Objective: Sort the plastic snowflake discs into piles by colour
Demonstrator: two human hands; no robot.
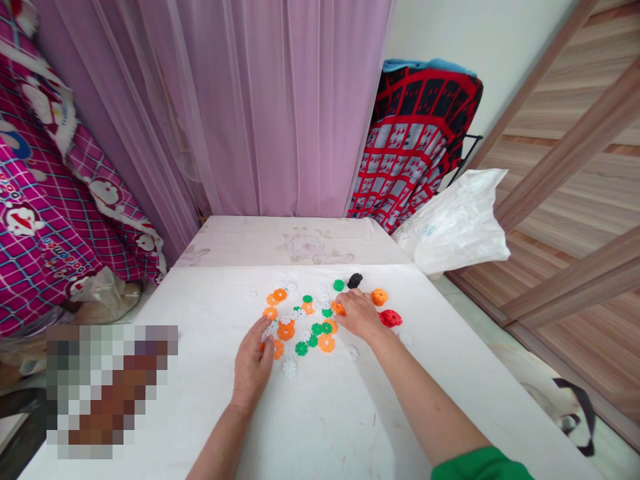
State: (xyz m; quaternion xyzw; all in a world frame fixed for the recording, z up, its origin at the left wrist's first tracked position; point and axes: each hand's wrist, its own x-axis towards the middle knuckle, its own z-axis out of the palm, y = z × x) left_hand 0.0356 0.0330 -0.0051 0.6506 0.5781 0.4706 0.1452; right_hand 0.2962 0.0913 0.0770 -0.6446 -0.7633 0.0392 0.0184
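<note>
My left hand (pixel 254 360) rests at the left side of a scatter of notched plastic discs, fingers spread and thumb apart, over some white and orange pieces. My right hand (pixel 357 313) is at the right of the scatter, its fingers closed on an orange disc (pixel 339 308). Between the hands lie green discs (pixel 317 329), orange discs (pixel 286 330) and white discs (pixel 299 313), some overlapping. Beyond and beside my right hand are a black pile (pixel 355 280), an orange pile (pixel 379 297) and a red pile (pixel 391 319) of discs.
A white cloth (pixel 310 413) covers the table, with a flowered cover (pixel 300 243) at its far end. A white plastic bag (pixel 453 223) stands off the right edge. Purple curtains (pixel 280 107) hang behind. An area on the left is blurred out.
</note>
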